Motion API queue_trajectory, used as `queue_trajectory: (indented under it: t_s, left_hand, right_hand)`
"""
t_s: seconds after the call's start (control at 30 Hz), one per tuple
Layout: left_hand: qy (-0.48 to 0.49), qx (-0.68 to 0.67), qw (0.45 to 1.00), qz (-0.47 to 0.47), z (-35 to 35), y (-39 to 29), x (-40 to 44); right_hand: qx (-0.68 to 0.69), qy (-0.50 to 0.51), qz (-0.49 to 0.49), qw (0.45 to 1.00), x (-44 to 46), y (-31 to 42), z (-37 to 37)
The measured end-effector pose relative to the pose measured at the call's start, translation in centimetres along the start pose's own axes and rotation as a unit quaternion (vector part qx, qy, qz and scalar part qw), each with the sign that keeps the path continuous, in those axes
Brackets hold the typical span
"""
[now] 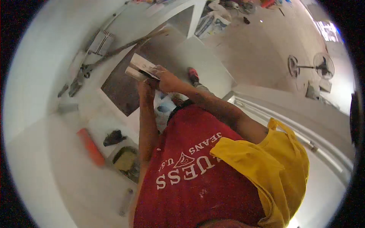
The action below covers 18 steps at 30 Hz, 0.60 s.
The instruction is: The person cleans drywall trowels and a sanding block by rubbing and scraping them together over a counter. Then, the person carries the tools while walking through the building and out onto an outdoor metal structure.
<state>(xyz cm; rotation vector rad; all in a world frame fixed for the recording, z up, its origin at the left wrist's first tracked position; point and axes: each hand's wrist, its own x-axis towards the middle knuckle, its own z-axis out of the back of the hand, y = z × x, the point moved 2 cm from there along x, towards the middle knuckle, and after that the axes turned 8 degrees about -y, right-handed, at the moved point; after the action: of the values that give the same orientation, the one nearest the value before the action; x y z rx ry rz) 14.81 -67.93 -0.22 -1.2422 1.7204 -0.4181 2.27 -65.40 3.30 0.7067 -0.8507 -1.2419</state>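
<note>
Both my hands are close together in front of my body. My left hand (146, 88) is closed around the handle of a flat pale plastering tool (134, 73). Beside it, my right hand (164, 77) grips a second flat pale blade (142, 62). The two blades lie nearly parallel with a narrow dark gap between them, pointing to the upper left. Their handles are mostly hidden by my fingers. A dark brown board (127, 91) is on the floor beneath my hands.
A long pole (125, 46) crosses the upper left. At the lower left are an orange-red cylinder (91, 147), a dark object (115, 138) and a tray (126, 161). A standing fan (323, 66) is at the right, and a bag (216, 23) at the top.
</note>
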Motion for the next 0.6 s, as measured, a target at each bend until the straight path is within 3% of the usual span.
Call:
queue_trajectory:
  t_s: [0.17,0.27,0.33,0.4,0.5,0.57,0.6]
  left_hand:
    - [0.113,0.142,0.978,-0.1,-3.0,1.5,-0.7]
    - [0.047,0.058,0.997,-0.037,-5.7,3.2,-1.2]
    - [0.074,0.112,0.988,-0.074,-8.2,4.9,0.6]
    - [0.18,0.338,0.893,-0.235,-7.8,7.2,3.2]
    - [0.166,0.242,0.953,-0.071,-9.0,9.8,3.9]
    - [0.171,0.2,0.965,0.004,-12.3,9.5,1.9]
    - [0.18,0.202,0.963,0.022,-13.8,9.4,1.6]
  right_hand:
    - [-0.089,-0.044,-0.044,0.994,-1.8,-0.5,2.2]
    - [-0.092,-0.063,-0.12,0.986,-2.3,-2.3,3.8]
    - [-0.08,-0.021,-0.174,0.981,-1.2,-0.2,8.8]
    - [-0.055,-0.099,-0.105,0.988,-3.1,-0.8,9.6]
    - [-0.207,-0.108,-0.041,0.972,-2.4,-8.2,10.1]
    - [-0.2,-0.105,-0.065,0.972,-1.4,-12.6,12.8]
    - [-0.113,-0.117,-0.101,0.981,-1.1,-14.2,15.0]
